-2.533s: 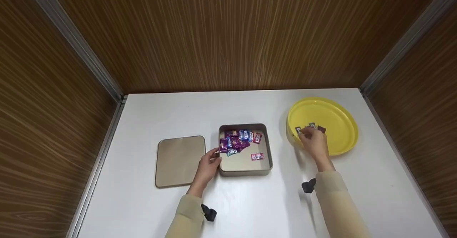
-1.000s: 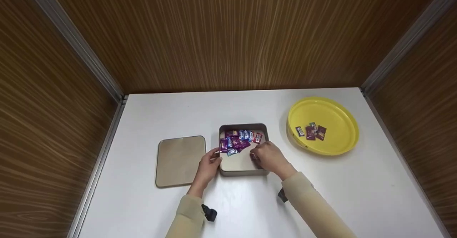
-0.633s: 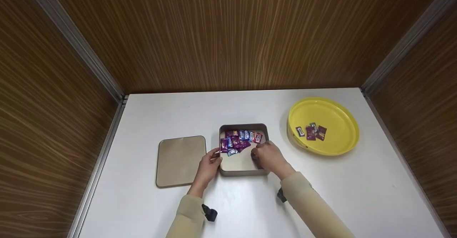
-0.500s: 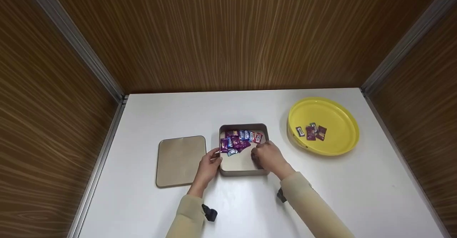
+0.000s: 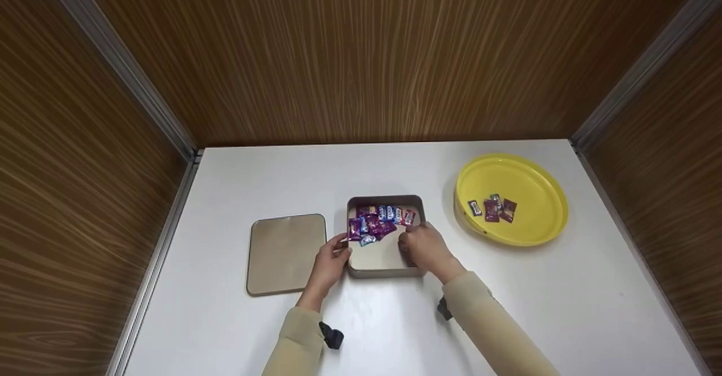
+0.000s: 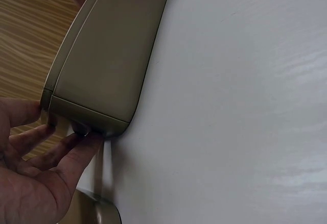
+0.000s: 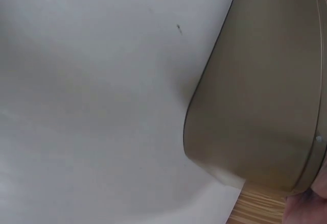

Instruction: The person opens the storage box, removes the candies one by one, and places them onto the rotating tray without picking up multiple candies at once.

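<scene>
A square, gold-toned metal tin (image 5: 389, 273) stands without its lid at the centre of the table. Several wrapped candies (image 5: 379, 226), purple, blue and red, lie in its back and left part. My left hand (image 5: 328, 263) grips the tin's left wall; in the left wrist view its fingers and thumb curl about the tin's corner. My right hand (image 5: 427, 247) reaches over the right wall into the tin, its fingers curled down near the floor. They seem to pinch a small candy, mostly hidden under the hand. In the right wrist view only part of that hand shows behind the tin.
The flat lid (image 5: 286, 255) lies left of the tin, close to the left forearm. A round yellow tray (image 5: 536, 212) with several purple and small wrapped candies stands at the back right. Wood-grain panels (image 5: 361, 54) enclose the white table (image 5: 271, 178) on three sides.
My right hand moved left from the yellow tray into the tin, covering the spot where a pink candy lay. Over the last second it has barely shifted. The left hand stays on the tin.
</scene>
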A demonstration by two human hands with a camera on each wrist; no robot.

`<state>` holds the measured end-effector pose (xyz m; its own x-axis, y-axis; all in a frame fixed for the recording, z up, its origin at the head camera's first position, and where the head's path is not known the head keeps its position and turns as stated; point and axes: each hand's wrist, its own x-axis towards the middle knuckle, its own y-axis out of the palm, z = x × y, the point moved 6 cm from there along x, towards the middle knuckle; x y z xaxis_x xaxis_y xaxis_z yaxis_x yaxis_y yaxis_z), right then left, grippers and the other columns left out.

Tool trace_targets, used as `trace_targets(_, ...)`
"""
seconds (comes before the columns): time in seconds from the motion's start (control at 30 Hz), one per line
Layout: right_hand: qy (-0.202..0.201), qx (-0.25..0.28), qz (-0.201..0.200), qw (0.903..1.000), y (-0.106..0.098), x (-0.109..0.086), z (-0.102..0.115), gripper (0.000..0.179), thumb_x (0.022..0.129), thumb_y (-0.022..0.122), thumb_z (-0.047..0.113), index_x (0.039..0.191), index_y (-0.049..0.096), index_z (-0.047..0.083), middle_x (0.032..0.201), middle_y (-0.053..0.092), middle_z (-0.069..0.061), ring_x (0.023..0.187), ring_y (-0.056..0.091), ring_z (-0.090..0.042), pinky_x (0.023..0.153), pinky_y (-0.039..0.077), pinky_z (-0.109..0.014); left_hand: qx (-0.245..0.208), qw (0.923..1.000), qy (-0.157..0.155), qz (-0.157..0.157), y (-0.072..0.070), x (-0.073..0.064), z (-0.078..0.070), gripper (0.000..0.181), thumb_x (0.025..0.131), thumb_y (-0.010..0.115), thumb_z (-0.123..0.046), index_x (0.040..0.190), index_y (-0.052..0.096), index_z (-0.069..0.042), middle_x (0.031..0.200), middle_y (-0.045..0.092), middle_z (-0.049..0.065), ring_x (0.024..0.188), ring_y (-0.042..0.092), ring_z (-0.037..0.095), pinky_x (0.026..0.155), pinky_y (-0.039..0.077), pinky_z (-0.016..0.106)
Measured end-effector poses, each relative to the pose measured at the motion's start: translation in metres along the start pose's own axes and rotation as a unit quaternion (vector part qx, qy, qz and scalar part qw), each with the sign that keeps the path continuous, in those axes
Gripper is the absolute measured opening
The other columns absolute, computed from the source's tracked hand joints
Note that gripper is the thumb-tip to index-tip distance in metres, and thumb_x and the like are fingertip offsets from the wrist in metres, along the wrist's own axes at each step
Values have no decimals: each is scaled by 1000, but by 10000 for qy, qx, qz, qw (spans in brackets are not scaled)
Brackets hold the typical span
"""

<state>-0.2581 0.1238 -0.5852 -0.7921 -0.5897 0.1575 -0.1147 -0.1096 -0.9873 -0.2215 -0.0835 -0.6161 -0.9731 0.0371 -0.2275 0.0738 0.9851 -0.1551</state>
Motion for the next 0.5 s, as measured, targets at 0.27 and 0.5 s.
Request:
trace_targets(0.27,71,49,69,9999,1,-2,-1,13,79,69,-6,80,72,7,75,66,-6,68,62,-26,76,50,-42,7,10000,12,1,1,-1,-1,45,99,55,-6,142,46,3,128,56,23,115,58,32,95,49,37)
trace_targets(0.5,81,237,-160,9996,-2,-4,0,8,85,70,5,77,68,7,71,65,-4,64,62,-25,74,49,-42,55,10000,73,-5,1,-1,-1,44,99,54,-5,142,46,4,128,57,23,116,58,33,96,49,37)
